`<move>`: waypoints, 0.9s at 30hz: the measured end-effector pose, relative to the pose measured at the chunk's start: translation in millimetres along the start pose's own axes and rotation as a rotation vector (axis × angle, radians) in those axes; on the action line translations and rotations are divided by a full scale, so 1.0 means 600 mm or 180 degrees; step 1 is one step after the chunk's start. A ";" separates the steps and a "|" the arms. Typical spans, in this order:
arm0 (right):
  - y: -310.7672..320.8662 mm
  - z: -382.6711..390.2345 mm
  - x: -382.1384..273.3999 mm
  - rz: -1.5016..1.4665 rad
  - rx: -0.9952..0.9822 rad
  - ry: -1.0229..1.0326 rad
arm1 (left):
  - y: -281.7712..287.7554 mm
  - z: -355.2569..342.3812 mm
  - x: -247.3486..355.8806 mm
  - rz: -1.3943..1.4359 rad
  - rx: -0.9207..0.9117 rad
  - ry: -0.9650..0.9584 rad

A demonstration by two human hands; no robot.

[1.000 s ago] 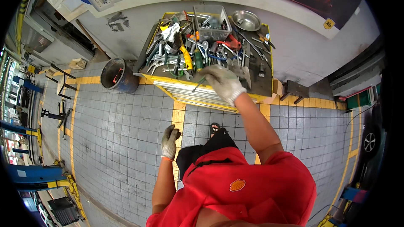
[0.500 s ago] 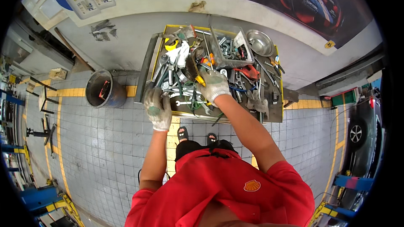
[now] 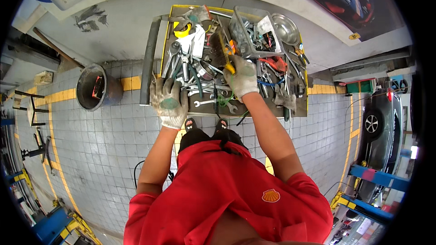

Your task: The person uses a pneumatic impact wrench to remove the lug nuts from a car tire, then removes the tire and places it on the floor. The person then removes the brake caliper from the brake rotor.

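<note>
Both my hands wear grey-white work gloves with green patches on the backs. My right hand (image 3: pixel 242 77) is closed around the yellow handle of a dark-bristled brush (image 3: pixel 219 53), whose bristles point away from me over the tools. At the cart's near left corner, my left hand (image 3: pixel 169 102) lies with its fingers stretched out, beside the ends of several ratchets and wrenches. The tool cart top (image 3: pixel 268 112) has a yellow rim and carries a crowded pile. An open-end wrench (image 3: pixel 205 103) and some green cord (image 3: pixel 223 100) lie between my hands.
A clear plastic bin (image 3: pixel 235 34) of metal parts and a steel bowl (image 3: pixel 286 29) stand at the far right of the cart. Red-handled pliers (image 3: pixel 277 65) lie near the bin. A black bar (image 3: pixel 151 59) runs along the cart's left side. A bucket (image 3: pixel 87 102) stands on the floor.
My view has shifted, so the cart sits higher in it. My right hand keeps its hold on the brush. The left hand's fingers are spread a little wider at the cart's corner.
</note>
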State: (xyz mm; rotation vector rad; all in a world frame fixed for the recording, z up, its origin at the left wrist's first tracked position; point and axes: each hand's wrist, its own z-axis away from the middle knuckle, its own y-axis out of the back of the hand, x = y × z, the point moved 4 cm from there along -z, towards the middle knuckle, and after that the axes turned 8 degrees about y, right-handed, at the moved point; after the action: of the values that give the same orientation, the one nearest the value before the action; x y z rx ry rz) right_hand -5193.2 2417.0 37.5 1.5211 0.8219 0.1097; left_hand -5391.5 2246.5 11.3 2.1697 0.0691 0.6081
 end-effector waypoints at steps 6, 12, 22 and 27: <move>0.060 0.004 0.013 -0.0967 0.1251 0.0411 | 0.012 -0.010 0.016 0.0728 0.0151 0.0025; 0.092 0.044 -0.031 -0.1127 0.0762 0.1054 | 0.032 -0.013 0.105 0.2017 -0.0938 0.0538; 0.054 0.100 -0.053 -0.2360 0.0283 0.1709 | -0.051 0.082 0.116 0.2320 -0.1073 0.1010; 0.103 0.124 0.012 -0.2472 0.0631 0.1464 | -0.025 0.052 0.099 0.0548 -0.0247 0.0473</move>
State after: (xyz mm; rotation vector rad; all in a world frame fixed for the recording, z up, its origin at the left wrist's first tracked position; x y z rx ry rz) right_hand -5122.3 2365.0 78.7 1.2702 1.7836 -0.2114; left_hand -5323.0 2248.4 7.8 2.0663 -0.0615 0.8561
